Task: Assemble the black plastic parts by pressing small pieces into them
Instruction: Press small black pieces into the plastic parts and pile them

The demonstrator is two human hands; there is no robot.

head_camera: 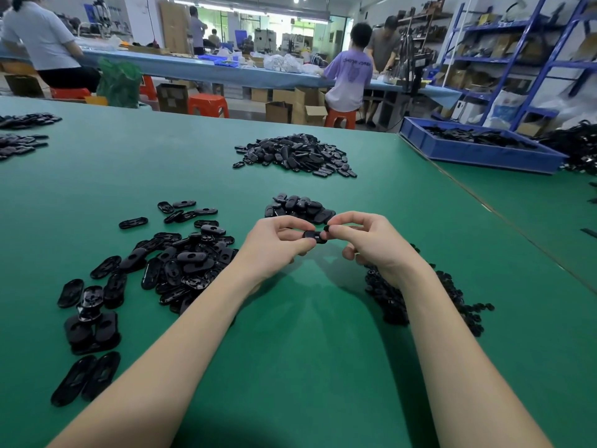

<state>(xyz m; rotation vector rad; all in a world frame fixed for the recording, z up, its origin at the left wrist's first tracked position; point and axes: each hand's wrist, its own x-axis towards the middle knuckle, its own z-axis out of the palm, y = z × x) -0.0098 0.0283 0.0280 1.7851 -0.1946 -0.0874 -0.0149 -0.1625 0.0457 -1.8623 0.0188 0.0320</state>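
The left hand [277, 242] pinches a black plastic part [315, 236] between thumb and fingertips, held up off the counter [290, 350]; the right hand [368, 240] pinches a small piece [327, 228] at its fingertips, its other fingers curled under; neither grip is released, each grasping its own thing.

The relation that matters: the small piece sits just beside the right end of the part, slightly above it, touching or nearly so; I cannot tell which. The part's long axis seems to run left to right, from the left grip toward the right grip, so the free end faces the piece directly; the right hand is the nearer one for the seating, and the left serves as the brace. My judgement is that the coming move is a short press of the piece into that end, inward along the axis.

Left of the left grip lies a loose pile of larger oval shells [181, 263]; just beyond both grips, a small heap of parts [298, 206]; under the right wrist, a dark heap of small pieces [420, 295].
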